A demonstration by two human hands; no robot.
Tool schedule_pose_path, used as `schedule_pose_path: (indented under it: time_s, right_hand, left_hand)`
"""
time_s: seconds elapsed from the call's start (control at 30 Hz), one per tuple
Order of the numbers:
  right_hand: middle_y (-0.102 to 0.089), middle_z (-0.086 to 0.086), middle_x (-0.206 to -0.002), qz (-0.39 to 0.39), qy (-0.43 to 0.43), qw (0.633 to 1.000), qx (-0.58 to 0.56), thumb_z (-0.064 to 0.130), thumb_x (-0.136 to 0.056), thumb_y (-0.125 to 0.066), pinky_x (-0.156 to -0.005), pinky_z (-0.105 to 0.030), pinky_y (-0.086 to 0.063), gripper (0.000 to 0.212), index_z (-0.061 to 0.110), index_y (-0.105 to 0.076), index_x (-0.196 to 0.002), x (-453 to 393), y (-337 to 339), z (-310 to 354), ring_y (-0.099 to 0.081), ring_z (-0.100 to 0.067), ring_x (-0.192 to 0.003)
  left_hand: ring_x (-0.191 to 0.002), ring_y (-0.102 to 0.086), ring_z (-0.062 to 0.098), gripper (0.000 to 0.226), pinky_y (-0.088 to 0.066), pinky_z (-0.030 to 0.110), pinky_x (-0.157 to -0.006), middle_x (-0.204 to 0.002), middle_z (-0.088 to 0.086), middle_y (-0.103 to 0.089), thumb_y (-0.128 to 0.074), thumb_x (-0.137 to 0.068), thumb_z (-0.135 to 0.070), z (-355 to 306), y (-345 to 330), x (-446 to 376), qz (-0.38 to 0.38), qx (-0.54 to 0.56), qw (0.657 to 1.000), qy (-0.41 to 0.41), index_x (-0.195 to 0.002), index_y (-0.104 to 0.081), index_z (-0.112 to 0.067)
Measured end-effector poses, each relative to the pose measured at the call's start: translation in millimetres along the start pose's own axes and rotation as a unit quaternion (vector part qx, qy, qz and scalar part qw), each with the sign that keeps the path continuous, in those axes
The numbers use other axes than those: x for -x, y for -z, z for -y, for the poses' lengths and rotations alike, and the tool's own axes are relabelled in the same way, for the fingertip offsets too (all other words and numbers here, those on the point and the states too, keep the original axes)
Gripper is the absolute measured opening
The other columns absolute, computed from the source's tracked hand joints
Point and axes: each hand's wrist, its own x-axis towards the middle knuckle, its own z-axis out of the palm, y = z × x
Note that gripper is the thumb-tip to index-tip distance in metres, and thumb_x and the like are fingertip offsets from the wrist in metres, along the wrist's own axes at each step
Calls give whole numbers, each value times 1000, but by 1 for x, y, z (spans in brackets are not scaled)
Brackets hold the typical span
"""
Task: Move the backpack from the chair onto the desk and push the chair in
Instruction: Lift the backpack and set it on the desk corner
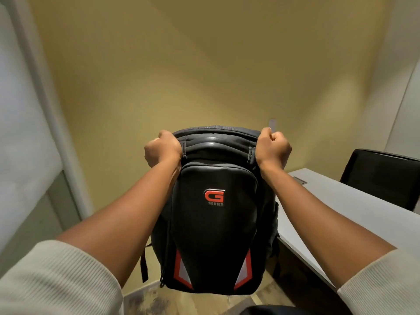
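Note:
A black backpack (214,214) with a red G logo and red-and-grey corner patches hangs upright in the air in front of me, its bottom above the floor. My left hand (162,147) is clenched on its top left corner and my right hand (273,147) on its top right corner. The grey desk (336,201) lies to the right of the backpack, its near edge beside the bag's right side. A dark curved edge at the bottom of the view (272,310) may be the chair; I cannot tell for sure.
A black chair back (381,178) stands behind the desk at the far right. A yellow wall (204,64) fills the background, close behind the backpack. A white frame with a blind (27,133) runs down the left side. Wooden floor (159,298) shows below the bag.

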Motion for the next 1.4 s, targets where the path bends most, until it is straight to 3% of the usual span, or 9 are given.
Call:
schedule_pose_path:
  time_s: [0.2, 0.3, 0.5, 0.63, 0.73, 0.87, 1.1, 1.2, 1.4]
  right_hand:
    - [-45, 3, -52, -9, -20, 1000, 8, 38, -86, -50, -58, -34, -38, 39, 17, -42, -54, -49, -53, -23, -45, -25, -57]
    - [-50, 3, -57, -19, -42, 998, 37, 41, -87, -46, -75, -39, -45, 38, 17, -45, -58, -70, -72, -33, -50, -29, -66]
    - [-50, 4, -67, -38, -93, 990, 100, 36, -92, -37, -95, -46, -36, 31, 17, -46, -70, -112, -120, -65, -49, -28, -73]
    - [-50, 2, -70, -60, -110, 985, 121, 32, -92, -38, -95, -47, -34, 27, 13, -53, -81, -137, -159, -91, -50, -31, -81]
    - [-57, -3, -79, -93, -124, 980, 129, 32, -91, -40, -92, -45, -31, 28, 12, -59, -87, -155, -192, -111, -51, -31, -83]
    - [-55, 0, -80, -134, -154, 972, 120, 32, -93, -40, -101, -51, -28, 27, 12, -59, -95, -178, -228, -129, -50, -27, -86]
    - [-61, -14, -120, -163, -178, 965, 99, 26, -95, -37, -102, -54, -41, 35, 7, -54, -118, -228, -276, -141, -58, -35, -107]
    - [-58, -14, -128, -168, -183, 964, 100, 25, -95, -37, -104, -54, -40, 38, 6, -52, -125, -255, -292, -151, -56, -35, -112]
    - [-57, -12, -129, -153, -189, 963, 114, 27, -91, -41, -102, -51, -43, 43, 7, -50, -128, -321, -322, -192, -56, -32, -110]
  left_hand:
    - [-69, -55, 33, 25, -44, 33, -65, -72, 3, -54, -49, -77, -31, 10, -72, -35, 28, 37, 998, 39, -56, -47, -17]
    - [-68, -54, 34, 25, -43, 33, -64, -69, 2, -53, -49, -77, -30, 15, -109, -48, 45, 38, 997, 46, -56, -47, -17]
    - [-75, -56, 32, 23, -52, 35, -73, -97, 12, -70, -48, -77, -30, 42, -187, -82, 64, 30, 996, 58, -61, -47, -14]
    - [-76, -58, 33, 21, -55, 38, -75, -98, 13, -68, -46, -78, -30, 69, -234, -113, 96, 11, 992, 81, -64, -48, -14]
    - [-75, -60, 34, 21, -57, 41, -75, -84, 9, -61, -44, -78, -29, 84, -270, -136, 141, 4, 986, 93, -62, -45, -16]
    - [-75, -62, 33, 18, -57, 39, -72, -75, 3, -54, -44, -78, -29, 99, -314, -160, 203, -13, 974, 101, -63, -43, -18]
    - [-59, -58, 24, 24, -44, 31, -52, -66, 1, -58, -44, -76, -31, 111, -393, -190, 263, 8, 958, 116, -61, -55, -15]
    - [-53, -56, 20, 26, -36, 28, -46, -64, 0, -59, -46, -80, -28, 119, -427, -196, 283, 17, 949, 135, -61, -55, -13]
    - [-56, -57, 18, 15, -38, 26, -46, -71, 0, -63, -47, -72, -21, 139, -494, -201, 342, 26, 911, 231, -72, -59, -13]
